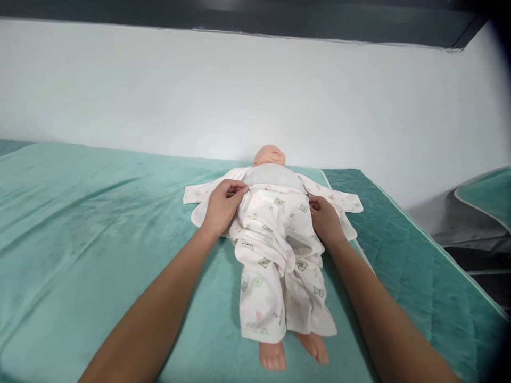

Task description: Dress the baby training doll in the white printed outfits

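Observation:
A baby doll (270,155) lies on its back, head toward the wall and bare feet toward me. White baby trousers (263,255) with a green print cover its legs and reach up to its belly. My left hand (225,203) pinches the waistband at the left side between thumb and fingers. At the right side, my right hand (325,219) has its fingers closed at the trousers' waist edge, the fingertips partly hidden. A matching baby jacket (344,202) lies spread under the doll, its sleeves stretched out to both sides. The doll's grey-white torso (273,177) shows above the waistband.
A light green sheet (99,255) with some creases covers the bed. Darker green quilted fabric (419,260) runs along the right side. Behind stands a white wall (159,90), with a dark beam (239,18) overhead. More green fabric (489,197) is at the far right, past a gap.

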Motion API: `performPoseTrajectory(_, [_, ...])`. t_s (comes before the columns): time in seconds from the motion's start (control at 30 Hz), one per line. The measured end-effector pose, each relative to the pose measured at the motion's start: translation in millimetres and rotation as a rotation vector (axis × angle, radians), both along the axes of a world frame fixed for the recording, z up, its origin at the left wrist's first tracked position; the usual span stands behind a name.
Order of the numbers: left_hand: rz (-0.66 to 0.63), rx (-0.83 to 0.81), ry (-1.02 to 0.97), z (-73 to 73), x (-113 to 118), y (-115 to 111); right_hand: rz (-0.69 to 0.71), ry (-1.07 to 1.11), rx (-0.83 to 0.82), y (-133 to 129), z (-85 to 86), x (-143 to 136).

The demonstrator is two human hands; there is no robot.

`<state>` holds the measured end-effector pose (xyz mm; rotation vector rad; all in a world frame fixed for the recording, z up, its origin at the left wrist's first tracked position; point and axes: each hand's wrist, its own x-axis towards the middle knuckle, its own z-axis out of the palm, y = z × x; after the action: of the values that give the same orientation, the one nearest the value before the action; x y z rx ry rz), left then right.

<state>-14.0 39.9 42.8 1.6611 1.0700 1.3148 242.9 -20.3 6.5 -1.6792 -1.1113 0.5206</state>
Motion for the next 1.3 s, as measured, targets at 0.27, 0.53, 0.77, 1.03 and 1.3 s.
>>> performPoseTrajectory(0.27, [-0.021, 0.015, 0.03, 3.1, 0, -3, 0.081, 0.06, 0.009, -2, -1.6, 0])
performPoseTrajectory(0.53, [-0.032, -0.023, 0.035, 4.4, 1, -4, 0.155, 0.252, 0.071, 0, -13.9, 5])
performPoseTrajectory(0.77, [-0.031, 0.006, 0.061, 2.0, 1, -3, 0.089, 0.161, 0.004, 5, -13.0, 8])
performPoseTrajectory(1.03, [-0.065, 0.294, 0.182, 5.8, 3, -4, 0.04, 0.13, 0.159, -1, 0.6, -5])
performPoseTrajectory(1.3, [-0.092, 0.219, 0.17, 7.2, 3, -2, 0.111, 0.018, 0.37, -13, 17.1, -15])
